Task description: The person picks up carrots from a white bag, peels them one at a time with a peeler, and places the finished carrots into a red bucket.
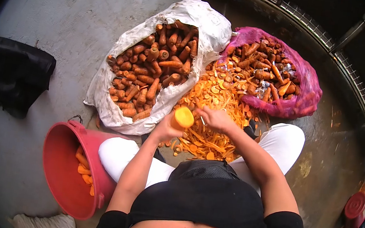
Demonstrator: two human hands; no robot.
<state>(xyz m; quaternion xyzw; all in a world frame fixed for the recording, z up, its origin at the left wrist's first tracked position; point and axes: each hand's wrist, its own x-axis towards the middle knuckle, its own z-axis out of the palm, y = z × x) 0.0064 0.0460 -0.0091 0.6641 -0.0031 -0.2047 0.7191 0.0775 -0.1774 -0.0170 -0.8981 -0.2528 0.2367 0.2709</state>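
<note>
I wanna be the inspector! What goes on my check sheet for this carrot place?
Surface: grey floor, darker and wet-looking at right.
Job's things: open white sack of unpeeled orange carrots; pink mesh sack, also holding carrots; red plastic bucket with some peeled carrots.
Clutter: heap of orange peelings beside both sacks.
Hands: left hand holds a thick yellow-orange carrot; right hand holds a small pale item, too blurred to name.
Cables: nothing seen.
Surroundings: black sheet-like item at left, metal grating at top right.
</note>
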